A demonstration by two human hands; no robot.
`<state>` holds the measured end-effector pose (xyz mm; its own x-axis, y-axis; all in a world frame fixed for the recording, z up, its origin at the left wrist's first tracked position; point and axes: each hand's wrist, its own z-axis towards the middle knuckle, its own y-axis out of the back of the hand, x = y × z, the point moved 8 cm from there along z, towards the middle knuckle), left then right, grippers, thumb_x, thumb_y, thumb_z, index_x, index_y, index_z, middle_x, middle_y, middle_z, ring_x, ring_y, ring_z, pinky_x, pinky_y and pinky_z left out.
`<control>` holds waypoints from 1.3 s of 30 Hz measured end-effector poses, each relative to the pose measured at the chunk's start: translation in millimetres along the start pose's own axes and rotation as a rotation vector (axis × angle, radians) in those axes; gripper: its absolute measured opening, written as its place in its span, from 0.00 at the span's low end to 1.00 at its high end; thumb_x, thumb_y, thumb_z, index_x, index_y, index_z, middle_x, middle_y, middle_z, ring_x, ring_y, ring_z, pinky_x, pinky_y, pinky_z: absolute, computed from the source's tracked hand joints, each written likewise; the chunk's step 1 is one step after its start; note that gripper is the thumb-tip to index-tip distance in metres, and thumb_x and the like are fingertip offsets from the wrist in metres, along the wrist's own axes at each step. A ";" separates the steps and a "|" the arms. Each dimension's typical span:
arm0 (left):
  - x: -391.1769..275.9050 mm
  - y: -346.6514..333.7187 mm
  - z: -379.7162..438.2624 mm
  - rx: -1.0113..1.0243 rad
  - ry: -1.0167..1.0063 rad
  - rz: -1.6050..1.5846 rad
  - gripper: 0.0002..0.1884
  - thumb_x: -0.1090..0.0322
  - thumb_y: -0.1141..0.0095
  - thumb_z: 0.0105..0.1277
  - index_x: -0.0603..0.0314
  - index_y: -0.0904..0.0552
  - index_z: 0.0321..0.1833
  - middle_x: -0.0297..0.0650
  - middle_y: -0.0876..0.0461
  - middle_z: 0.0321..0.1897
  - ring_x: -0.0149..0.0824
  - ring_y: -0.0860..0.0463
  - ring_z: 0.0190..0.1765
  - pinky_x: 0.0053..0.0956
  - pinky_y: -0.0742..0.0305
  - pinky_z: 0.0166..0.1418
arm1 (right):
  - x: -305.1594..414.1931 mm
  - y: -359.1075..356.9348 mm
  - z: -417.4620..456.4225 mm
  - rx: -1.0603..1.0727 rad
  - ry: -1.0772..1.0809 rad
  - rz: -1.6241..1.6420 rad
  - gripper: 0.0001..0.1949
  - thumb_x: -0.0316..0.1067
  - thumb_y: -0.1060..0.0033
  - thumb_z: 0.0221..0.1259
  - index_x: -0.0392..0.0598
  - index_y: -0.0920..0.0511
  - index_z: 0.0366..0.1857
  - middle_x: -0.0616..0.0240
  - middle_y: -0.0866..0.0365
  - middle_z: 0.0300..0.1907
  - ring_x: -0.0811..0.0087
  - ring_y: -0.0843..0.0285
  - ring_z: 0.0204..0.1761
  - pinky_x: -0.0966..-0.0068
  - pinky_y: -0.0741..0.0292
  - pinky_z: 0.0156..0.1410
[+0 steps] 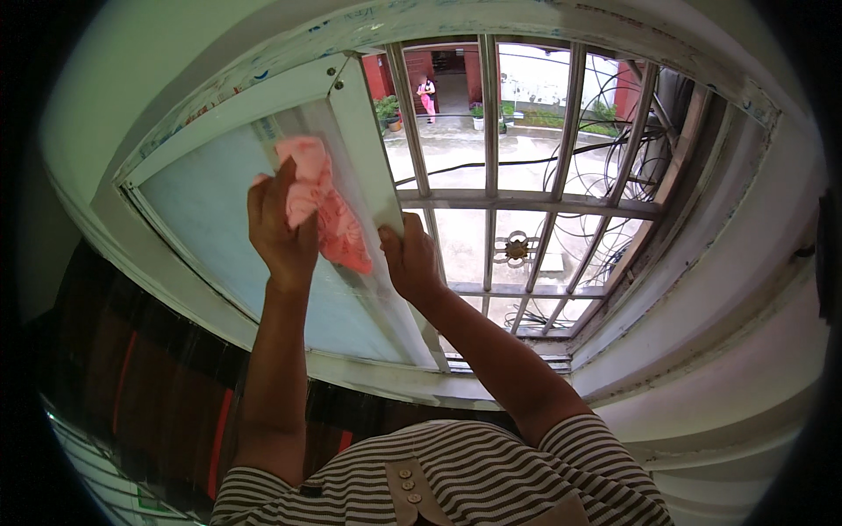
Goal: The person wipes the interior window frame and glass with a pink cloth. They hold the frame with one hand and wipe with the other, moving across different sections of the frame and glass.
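Observation:
My left hand [279,227] grips a crumpled pink cloth [341,230] in front of the upper part of a sliding window pane [204,191]. The cloth hangs down to the right of my fingers, over the strip beside the sash's white frame [360,131]. Whether it touches the glass all along its length I cannot tell. With fingers and thumb, my right hand [414,260] holds the outer edge of that same white sash frame. The glass looks pale and frosted.
Metal security bars [491,131] cover the open right half of the window. Outside, black cables [595,158] hang in tangles, and a person [426,98] stands by a doorway across a paved yard. A dark surface with red stripes [220,440] lies below the sill at left.

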<state>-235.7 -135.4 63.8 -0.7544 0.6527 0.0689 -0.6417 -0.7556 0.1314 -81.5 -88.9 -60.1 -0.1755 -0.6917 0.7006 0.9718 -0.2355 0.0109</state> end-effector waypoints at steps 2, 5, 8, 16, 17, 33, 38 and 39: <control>2.9 -2.8 8.1 -0.037 0.031 -0.009 0.28 0.83 0.42 0.48 0.66 0.20 0.57 0.45 0.21 0.40 0.45 0.23 0.43 0.33 0.24 0.48 | -0.5 -2.4 -0.2 0.011 0.010 -0.004 0.11 0.34 0.44 0.67 0.39 0.32 0.42 0.42 0.21 0.27 0.40 0.22 0.31 0.53 0.26 0.34; 1.6 -11.3 8.9 -0.068 0.042 -0.020 0.28 0.83 0.42 0.48 0.65 0.20 0.57 0.44 0.21 0.40 0.43 0.24 0.41 0.32 0.24 0.47 | -0.3 -1.0 -0.2 -0.008 0.023 -0.009 0.11 0.34 0.44 0.68 0.38 0.32 0.42 0.44 0.21 0.27 0.42 0.21 0.31 0.55 0.26 0.34; 3.6 -13.4 3.6 -0.076 0.048 -0.008 0.28 0.83 0.40 0.48 0.64 0.20 0.57 0.43 0.22 0.39 0.43 0.24 0.41 0.31 0.24 0.45 | -1.7 -2.1 -1.0 0.020 -0.014 -0.020 0.11 0.34 0.44 0.68 0.38 0.32 0.43 0.44 0.21 0.27 0.42 0.21 0.31 0.55 0.26 0.34; -3.9 -18.4 -3.9 -0.047 0.036 0.031 0.26 0.78 0.35 0.48 0.64 0.18 0.55 0.43 0.24 0.36 0.44 0.24 0.41 0.32 0.25 0.44 | 2.3 -0.6 -0.3 0.025 0.032 -0.091 0.11 0.35 0.49 0.71 0.37 0.33 0.43 0.50 0.20 0.27 0.52 0.19 0.29 0.61 0.25 0.34; -4.3 -19.7 -8.8 -0.043 0.034 0.021 0.26 0.78 0.35 0.48 0.64 0.18 0.55 0.43 0.24 0.35 0.44 0.24 0.41 0.32 0.25 0.44 | 1.8 -1.0 -0.7 0.024 0.031 -0.086 0.11 0.35 0.49 0.71 0.37 0.33 0.43 0.50 0.20 0.27 0.52 0.19 0.29 0.61 0.25 0.34; -14.7 -40.3 -147.4 0.283 0.193 -0.111 0.24 0.74 0.35 0.51 0.64 0.19 0.55 0.48 0.21 0.39 0.51 0.22 0.42 0.40 0.23 0.46 | 0.4 1.2 -0.7 -0.043 0.052 -0.085 0.10 0.35 0.46 0.68 0.39 0.33 0.40 0.46 0.24 0.23 0.44 0.23 0.27 0.55 0.29 0.30; -22.6 -32.9 -171.1 0.471 0.061 -0.027 0.27 0.75 0.37 0.47 0.57 0.18 0.56 0.43 0.22 0.35 0.46 0.20 0.37 0.38 0.24 0.39 | -1.0 0.4 -1.3 -0.045 0.035 -0.063 0.12 0.36 0.43 0.68 0.40 0.33 0.39 0.45 0.24 0.24 0.41 0.23 0.28 0.54 0.27 0.30; -18.0 -30.2 -167.1 0.491 0.072 -0.020 0.27 0.75 0.38 0.47 0.57 0.18 0.56 0.43 0.21 0.34 0.46 0.20 0.37 0.38 0.23 0.40 | -0.9 0.5 -1.6 -0.043 0.036 -0.070 0.12 0.36 0.43 0.68 0.40 0.33 0.39 0.45 0.24 0.24 0.40 0.23 0.28 0.54 0.27 0.31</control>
<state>-225.9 -133.5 -106.7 -0.7613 0.6484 -0.0042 -0.5284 -0.6167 0.5835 -81.2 -89.4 -61.8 -0.2490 -0.6963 0.6732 0.9495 -0.3126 0.0278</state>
